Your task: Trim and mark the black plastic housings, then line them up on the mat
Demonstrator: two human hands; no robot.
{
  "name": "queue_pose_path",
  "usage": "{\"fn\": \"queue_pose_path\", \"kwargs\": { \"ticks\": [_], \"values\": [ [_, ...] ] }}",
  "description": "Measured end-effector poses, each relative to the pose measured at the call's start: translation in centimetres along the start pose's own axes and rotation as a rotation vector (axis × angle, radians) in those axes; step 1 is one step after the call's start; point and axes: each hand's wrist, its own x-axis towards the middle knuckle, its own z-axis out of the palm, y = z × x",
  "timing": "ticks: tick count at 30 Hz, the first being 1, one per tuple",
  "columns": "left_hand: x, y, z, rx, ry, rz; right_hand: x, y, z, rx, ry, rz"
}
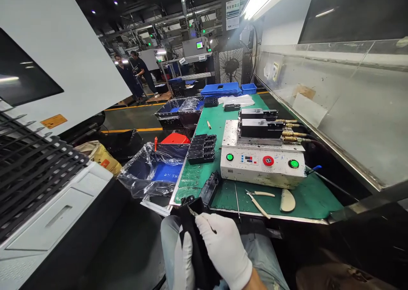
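Both my hands wear white gloves and sit low in the view over my lap. My left hand (183, 262) grips a long black plastic part (194, 239) from below. My right hand (225, 247) is closed around a thin metal blade-like tool (193, 212), its tip resting on the part's top end. Another black plastic part (209, 188) lies on the green mat (306, 196) just ahead. A stack of similar black parts (201, 149) stands further back on the mat.
A white control box (261, 162) with green and red buttons carries a black fixture (259, 126). Cutters (256, 198) and a beige pad (287, 200) lie near the front edge. Plastic-lined bins (156, 169) stand left. Two people stand far back.
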Motion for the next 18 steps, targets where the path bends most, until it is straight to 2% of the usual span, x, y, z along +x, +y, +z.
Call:
{"fn": "queue_pose_path", "kwargs": {
  "ticks": [4,9,13,18],
  "values": [
    [-0.4,0.7,0.2,0.052,0.016,0.003,-0.3,1.1,0.3,0.113,-0.011,0.064],
    [-0.3,0.0,1.1,0.061,0.055,0.081,-0.4,2.3,0.2,0.255,-0.027,0.126],
    [0.0,-0.3,1.7,0.078,0.127,0.119,0.1,1.9,-0.1,0.357,-0.001,0.191],
    [0.2,-0.3,1.1,0.08,0.119,0.106,0.5,0.6,0.1,0.401,0.049,0.233]
  ]
}}
